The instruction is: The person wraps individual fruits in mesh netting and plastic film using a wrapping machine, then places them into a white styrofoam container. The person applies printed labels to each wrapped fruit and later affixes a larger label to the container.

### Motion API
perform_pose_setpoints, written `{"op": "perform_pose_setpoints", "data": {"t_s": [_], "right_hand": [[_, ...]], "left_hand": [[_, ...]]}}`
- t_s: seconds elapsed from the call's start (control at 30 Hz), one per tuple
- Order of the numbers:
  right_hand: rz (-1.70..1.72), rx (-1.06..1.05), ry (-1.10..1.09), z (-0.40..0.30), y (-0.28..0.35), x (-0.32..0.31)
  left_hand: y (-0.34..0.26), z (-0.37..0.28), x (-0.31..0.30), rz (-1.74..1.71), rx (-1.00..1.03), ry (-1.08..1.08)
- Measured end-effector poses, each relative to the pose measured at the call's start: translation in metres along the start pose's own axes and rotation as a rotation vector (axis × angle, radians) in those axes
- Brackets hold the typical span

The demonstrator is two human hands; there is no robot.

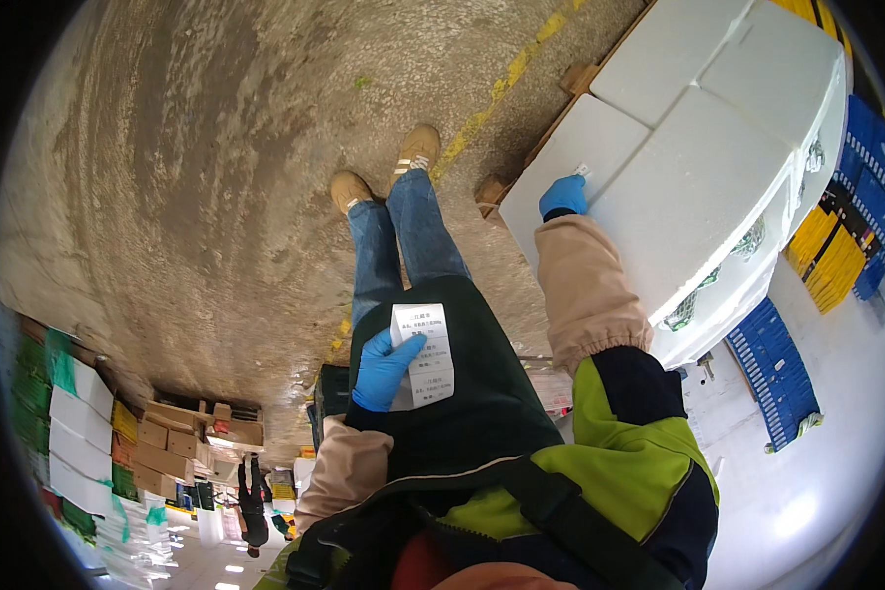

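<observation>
My left hand [387, 371], in a blue glove, grips a strip of white printed paper labels [434, 367] in front of my dark apron [487, 361]. The strip folds over at its left side. My right hand [564, 195], also in a blue glove, rests at the lid of a white foam box [582, 133] with its fingers bent. A small white label [581, 170] bearing dark marks shows right at its fingertips; whether the fingers pinch it or only touch it cannot be told.
More white foam boxes [730, 162] stand beside it, above a wooden pallet [493, 190]. Blue crates [774, 372] and yellow crates [826, 258] lie to the right. A yellow line [479, 118] crosses the floor. Cardboard boxes [166, 450] are stacked at lower left, near a distant person [252, 509].
</observation>
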State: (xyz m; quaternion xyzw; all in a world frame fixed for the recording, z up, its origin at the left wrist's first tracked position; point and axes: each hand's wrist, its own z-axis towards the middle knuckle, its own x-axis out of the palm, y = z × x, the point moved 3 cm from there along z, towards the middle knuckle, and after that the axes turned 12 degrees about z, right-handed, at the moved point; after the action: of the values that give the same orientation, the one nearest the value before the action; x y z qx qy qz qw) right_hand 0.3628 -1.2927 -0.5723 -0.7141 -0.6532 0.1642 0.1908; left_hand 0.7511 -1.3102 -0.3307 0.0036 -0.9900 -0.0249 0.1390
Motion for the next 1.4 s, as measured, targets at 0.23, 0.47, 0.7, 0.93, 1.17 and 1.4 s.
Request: {"op": "perform_pose_setpoints", "data": {"t_s": [0.23, 0.47, 0.7, 0.93, 1.17, 1.4], "right_hand": [[0.112, -0.073, -0.252, 0.018, -0.002, 0.02], [1.118, -0.894, 0.273, -0.161, 0.021, -0.101], [1.516, -0.929, 0.265, -0.251, -0.034, -0.17], [1.349, -1.035, -0.274, -0.244, -0.047, -0.249], [1.55, -0.743, -0.616, -0.149, -0.059, -0.283], [2.108, -0.364, -0.374, -0.062, -0.107, -0.301]], "left_hand": [[-0.051, -0.012, 0.011, 0.209, 0.058, -0.042], [-0.102, 0.005, 0.055, 0.262, 0.222, 0.017], [-0.165, 0.03, 0.125, 0.417, 0.461, -0.089], [-0.252, 0.086, 0.141, 0.345, 0.47, 0.018], [-0.282, 0.121, 0.157, 0.625, 0.307, 0.287], [-0.349, 0.12, 0.161, 0.495, 0.137, 0.205]]}}
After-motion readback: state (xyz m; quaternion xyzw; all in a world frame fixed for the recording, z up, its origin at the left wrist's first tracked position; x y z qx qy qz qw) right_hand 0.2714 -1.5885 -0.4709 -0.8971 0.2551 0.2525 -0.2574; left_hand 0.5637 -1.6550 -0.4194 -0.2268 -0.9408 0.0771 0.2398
